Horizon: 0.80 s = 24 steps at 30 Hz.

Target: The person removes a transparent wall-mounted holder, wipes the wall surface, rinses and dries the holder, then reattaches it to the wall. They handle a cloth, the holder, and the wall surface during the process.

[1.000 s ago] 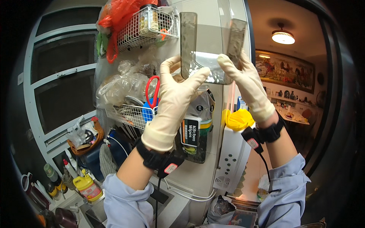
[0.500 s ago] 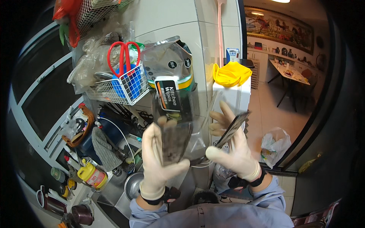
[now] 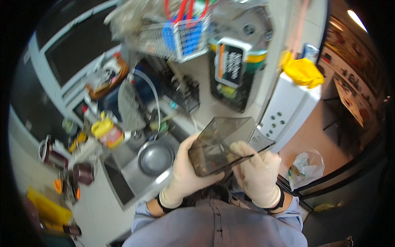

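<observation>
A dark see-through plastic box is held up in front of my chest, its wide opening facing up. My left hand, in a whitish glove, wraps the box's left side with the thumb along its near face. My right hand, gloved the same, has its fingers curled over a thin dark edge at the near right side. Whether that edge belongs to the box or to a separate flat piece, I cannot tell.
A metal bowl sits in the sink area to the left, near a yellow jug. Ahead hang a white wire basket and a black-and-white wipes pack. A yellow cloth tops a white cabinet-like unit; a plastic bag lies right.
The view has turned and shifted left, bringing the sink and bowl more into sight. My hands have come closer together and lower, and the right fingers have curled from spread to closed.
</observation>
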{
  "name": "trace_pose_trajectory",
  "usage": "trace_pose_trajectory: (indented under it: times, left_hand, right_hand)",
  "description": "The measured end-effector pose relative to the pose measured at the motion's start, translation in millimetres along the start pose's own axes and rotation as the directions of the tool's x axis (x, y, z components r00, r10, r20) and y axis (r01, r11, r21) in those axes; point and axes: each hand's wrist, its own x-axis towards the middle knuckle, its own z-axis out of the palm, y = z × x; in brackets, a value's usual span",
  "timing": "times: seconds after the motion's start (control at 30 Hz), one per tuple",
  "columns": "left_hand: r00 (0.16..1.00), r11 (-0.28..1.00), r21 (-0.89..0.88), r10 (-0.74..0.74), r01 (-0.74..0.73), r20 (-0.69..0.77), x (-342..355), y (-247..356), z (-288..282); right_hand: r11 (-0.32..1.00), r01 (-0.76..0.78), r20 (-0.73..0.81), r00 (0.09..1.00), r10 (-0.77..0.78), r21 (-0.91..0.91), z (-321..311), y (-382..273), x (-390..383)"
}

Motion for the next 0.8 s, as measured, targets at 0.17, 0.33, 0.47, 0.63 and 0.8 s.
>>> trace_pose_trajectory:
  times: [0.17,0.33,0.47,0.63,0.8]
  left_hand:
    - [0.989,0.978,0.160,-0.122,0.135,-0.089,-27,1,-5]
    - [0.946,0.929,0.180,-0.311,0.322,-0.088,-56,8,-8]
    - [0.906,0.886,0.189,-0.407,0.422,-0.117,-76,11,-12]
    - [0.876,0.842,0.269,-0.400,0.467,-0.270,-96,14,-20]
    - [0.786,0.830,0.113,-0.462,0.547,-0.411,-112,16,-44]
  right_hand:
    - [0.991,0.086,0.154,0.983,-0.102,0.102,26,-2,-12]
    - [0.952,0.186,0.315,0.913,-0.259,0.243,51,-16,-31]
    - [0.900,0.159,0.371,0.871,-0.322,0.407,69,-23,-33]
    - [0.806,0.164,0.367,0.826,-0.427,0.568,90,-37,-28]
    - [0.706,0.215,0.236,0.843,-0.483,0.675,105,-54,-10]
